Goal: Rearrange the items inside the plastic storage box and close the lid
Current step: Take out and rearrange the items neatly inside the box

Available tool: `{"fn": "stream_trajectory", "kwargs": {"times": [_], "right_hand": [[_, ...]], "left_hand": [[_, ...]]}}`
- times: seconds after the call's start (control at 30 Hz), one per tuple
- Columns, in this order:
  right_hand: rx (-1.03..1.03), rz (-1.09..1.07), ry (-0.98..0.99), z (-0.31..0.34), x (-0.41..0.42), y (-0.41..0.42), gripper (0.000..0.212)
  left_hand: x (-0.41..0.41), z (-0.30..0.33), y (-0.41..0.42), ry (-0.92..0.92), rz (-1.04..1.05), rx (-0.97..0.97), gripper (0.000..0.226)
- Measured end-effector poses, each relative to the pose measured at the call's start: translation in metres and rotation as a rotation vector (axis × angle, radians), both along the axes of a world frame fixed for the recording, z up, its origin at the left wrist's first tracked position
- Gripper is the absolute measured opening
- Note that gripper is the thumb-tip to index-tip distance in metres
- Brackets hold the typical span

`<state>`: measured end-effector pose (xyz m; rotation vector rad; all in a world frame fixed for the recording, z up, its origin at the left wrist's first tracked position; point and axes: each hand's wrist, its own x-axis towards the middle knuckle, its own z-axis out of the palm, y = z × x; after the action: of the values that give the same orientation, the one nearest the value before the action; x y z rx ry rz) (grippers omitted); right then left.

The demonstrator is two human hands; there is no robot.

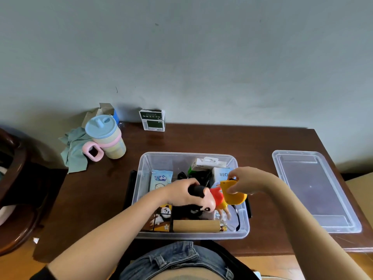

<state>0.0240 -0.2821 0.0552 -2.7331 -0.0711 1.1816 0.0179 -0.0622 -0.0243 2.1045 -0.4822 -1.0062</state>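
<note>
The clear plastic storage box (189,197) stands open on the dark wooden bench (201,140), just in front of the person, and its lid (314,190) lies flat on the bench to the right, apart from the box. Over the box both hands are busy with one toy figure (216,201) in a red shirt – the left hand (181,191) has its fingers curled round the dark head, and the right hand (245,179) pinches a yellow-orange piece (234,194) that touches the figure. Inside the box I see a light blue packet (161,179) at the left, a white carton (209,164) at the far wall, a panda box (161,218) and a wooden roller (196,226) near the front wall. At the back left of the bench stand a cup with a blue lid (106,138) beside a green cloth (73,148), and a green and white box (152,120) against the wall
</note>
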Motion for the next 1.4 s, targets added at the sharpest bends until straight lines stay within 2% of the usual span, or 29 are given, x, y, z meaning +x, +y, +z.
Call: {"fn": "stream_trajectory", "kwargs": {"times": [0.23, 0.33, 0.4, 0.47, 0.53, 0.6, 0.67, 0.73, 0.83, 0.93, 1.1, 1.23, 1.4], "right_hand": [[-0.06, 0.116, 0.143, 0.001, 0.001, 0.014, 0.047], [-0.071, 0.167, 0.172, -0.003, -0.002, 0.027, 0.04], [-0.006, 0.154, 0.09, -0.002, 0.001, 0.035, 0.033], [0.113, 0.12, -0.062, 0.001, 0.008, 0.044, 0.029], [0.229, 0.084, -0.172, 0.004, 0.014, 0.057, 0.035], [0.319, 0.071, -0.21, 0.004, 0.021, 0.072, 0.046], [0.366, 0.076, -0.221, 0.0, 0.028, 0.088, 0.053], [0.459, 0.026, -0.183, -0.008, 0.033, 0.102, 0.054], [0.591, -0.085, -0.048, -0.024, 0.036, 0.12, 0.047], [0.573, -0.124, 0.022, -0.043, 0.037, 0.129, 0.038], [0.57, -0.262, 0.143, -0.074, 0.033, 0.139, 0.032], [0.572, -0.314, 0.187, -0.087, 0.033, 0.143, 0.028], [0.594, -0.343, 0.254, -0.09, 0.037, 0.144, 0.031]], "left_hand": [[0.019, 0.03, 0.035, 0.152, 0.228, -0.191, 0.025], [0.027, 0.041, 0.053, 0.217, 0.339, -0.155, 0.035], [0.033, 0.047, 0.064, 0.213, 0.385, -0.069, 0.045], [0.038, 0.052, 0.074, 0.181, 0.419, 0.01, 0.044], [0.043, 0.059, 0.082, 0.152, 0.455, 0.055, 0.046], [0.049, 0.067, 0.088, 0.088, 0.484, 0.122, 0.064], [0.053, 0.073, 0.089, -0.024, 0.461, 0.238, 0.079], [0.056, 0.075, 0.086, -0.144, 0.374, 0.396, 0.08], [0.056, 0.073, 0.075, -0.264, 0.253, 0.602, 0.078], [0.052, 0.062, 0.062, -0.386, 0.11, 0.777, 0.067], [0.047, 0.046, 0.044, -0.5, 0.011, 0.933, 0.055], [0.053, 0.043, 0.043, -0.515, 0.005, 0.913, 0.049], [0.056, 0.039, 0.058, -0.567, 0.102, 0.663, 0.028]]}}
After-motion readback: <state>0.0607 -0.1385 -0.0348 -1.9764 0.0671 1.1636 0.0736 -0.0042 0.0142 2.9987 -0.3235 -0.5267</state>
